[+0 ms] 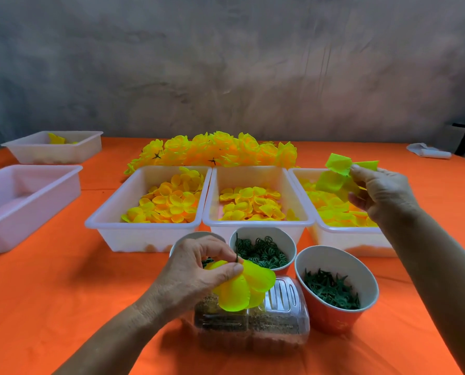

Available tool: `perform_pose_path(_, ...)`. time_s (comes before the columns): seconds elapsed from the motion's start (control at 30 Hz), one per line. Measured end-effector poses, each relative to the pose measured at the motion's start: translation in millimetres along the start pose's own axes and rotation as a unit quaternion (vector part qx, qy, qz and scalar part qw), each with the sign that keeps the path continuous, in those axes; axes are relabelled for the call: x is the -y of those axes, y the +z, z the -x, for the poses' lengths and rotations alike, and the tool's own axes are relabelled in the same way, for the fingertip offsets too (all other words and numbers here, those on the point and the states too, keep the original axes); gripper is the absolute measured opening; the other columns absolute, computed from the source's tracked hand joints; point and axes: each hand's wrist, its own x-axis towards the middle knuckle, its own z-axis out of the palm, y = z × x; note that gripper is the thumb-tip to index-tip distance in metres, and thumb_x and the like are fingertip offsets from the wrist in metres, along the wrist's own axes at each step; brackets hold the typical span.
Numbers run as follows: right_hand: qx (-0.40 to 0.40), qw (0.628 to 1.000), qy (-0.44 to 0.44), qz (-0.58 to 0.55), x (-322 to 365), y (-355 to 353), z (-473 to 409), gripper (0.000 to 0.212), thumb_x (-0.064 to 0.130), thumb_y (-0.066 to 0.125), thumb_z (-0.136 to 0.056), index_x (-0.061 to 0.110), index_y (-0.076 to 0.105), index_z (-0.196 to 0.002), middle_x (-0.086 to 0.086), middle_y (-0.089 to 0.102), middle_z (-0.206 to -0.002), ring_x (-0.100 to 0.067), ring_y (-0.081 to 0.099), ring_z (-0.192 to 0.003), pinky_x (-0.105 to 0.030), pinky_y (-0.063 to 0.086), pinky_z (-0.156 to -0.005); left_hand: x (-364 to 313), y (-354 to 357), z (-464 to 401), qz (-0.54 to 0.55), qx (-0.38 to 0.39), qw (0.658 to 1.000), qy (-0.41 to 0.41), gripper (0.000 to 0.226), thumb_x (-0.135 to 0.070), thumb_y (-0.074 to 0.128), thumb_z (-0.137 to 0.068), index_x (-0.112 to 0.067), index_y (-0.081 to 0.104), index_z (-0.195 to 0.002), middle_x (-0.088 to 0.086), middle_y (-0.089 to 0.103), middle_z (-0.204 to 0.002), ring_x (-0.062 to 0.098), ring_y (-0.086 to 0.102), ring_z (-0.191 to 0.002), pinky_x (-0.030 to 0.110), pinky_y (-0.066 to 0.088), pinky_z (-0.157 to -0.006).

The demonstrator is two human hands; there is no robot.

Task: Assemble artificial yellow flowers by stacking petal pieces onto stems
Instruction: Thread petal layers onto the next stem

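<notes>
My left hand [196,269] pinches a half-built yellow flower [244,286] on a thin dark stem [237,249], held low over the clear plastic container [277,328]. The stem's tip pokes up above the petals. My right hand [382,193] holds a yellow-green petal piece [336,174] above the right white tray [342,234]. Three white trays in a row hold loose yellow petals: left tray [144,231], middle tray [255,223], and the right one. A heap of finished yellow flowers [215,150] lies behind them.
Two cups hold green parts: ring-shaped ones [263,253] and spiky calyx pieces [331,290]. A third cup [193,235] is mostly hidden behind my left hand. Two more white trays [23,201] [52,147] stand at the left on the orange tablecloth [50,293]. A white cloth [428,151] lies far right.
</notes>
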Motion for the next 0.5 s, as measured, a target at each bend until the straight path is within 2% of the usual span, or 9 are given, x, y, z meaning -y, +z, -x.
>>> perform_pose_path(0.2,0.132,0.990,0.014,0.042,0.5,31.7,47.6,0.016,0.011,0.061,-0.087,0.016,0.060,-0.072,0.007,0.064,-0.051,-0.004,0.060,-0.043,-0.011,0.041,-0.038,-0.3,-2.9,1.5,0.016,0.006,1.000,-0.026,0.008,-0.016,0.079,-0.073,-0.023,0.077,-0.077,-0.002,0.071,-0.089,0.007,0.065,-0.088,0.021,0.050,-0.081)
perform_pose_path(0.3,0.179,0.982,0.025,0.057,-1.3,48.3,67.3,0.013,0.006,0.063,-0.084,0.015,0.063,-0.074,0.006,0.066,-0.053,-0.005,0.062,-0.045,-0.011,0.042,-0.039,-1.9,-7.0,0.3,0.020,0.011,0.998,-0.051,0.012,-0.029,0.078,-0.069,-0.030,0.076,-0.081,-0.006,0.072,-0.094,0.005,0.064,-0.094,0.021,0.049,-0.085)
perform_pose_path(0.37,0.198,0.978,0.026,0.057,-1.1,57.5,77.0,0.013,0.004,0.063,-0.083,0.015,0.064,-0.076,0.006,0.066,-0.053,-0.005,0.062,-0.046,-0.012,0.042,-0.040,-3.7,-12.2,0.0,0.029,0.029,0.997,-0.068,0.029,-0.043,0.074,-0.063,-0.028,0.076,-0.088,-0.005,0.072,-0.097,0.010,0.065,-0.095,0.024,0.050,-0.085)
perform_pose_path(0.43,0.212,0.976,0.017,0.056,-0.9,64.2,85.1,0.014,0.004,0.064,-0.084,0.016,0.064,-0.076,0.007,0.066,-0.054,-0.003,0.062,-0.047,-0.012,0.043,-0.042,-8.8,-18.9,-2.1,0.071,0.031,0.994,-0.077,0.035,-0.045,0.071,-0.066,-0.021,0.076,-0.091,0.003,0.073,-0.093,0.018,0.067,-0.090,0.028,0.053,-0.080)
perform_pose_path(0.5,0.222,0.973,-0.008,0.063,-1.9,69.7,92.3,0.014,0.006,0.065,-0.084,0.018,0.065,-0.076,0.010,0.068,-0.057,-0.001,0.063,-0.051,-0.012,0.045,-0.044,-15.2,-24.9,-8.4,0.123,-0.012,0.989,-0.077,0.030,-0.041,0.067,-0.072,-0.015,0.075,-0.085,-0.001,0.074,-0.082,0.009,0.067,-0.078,0.017,0.051,-0.070)
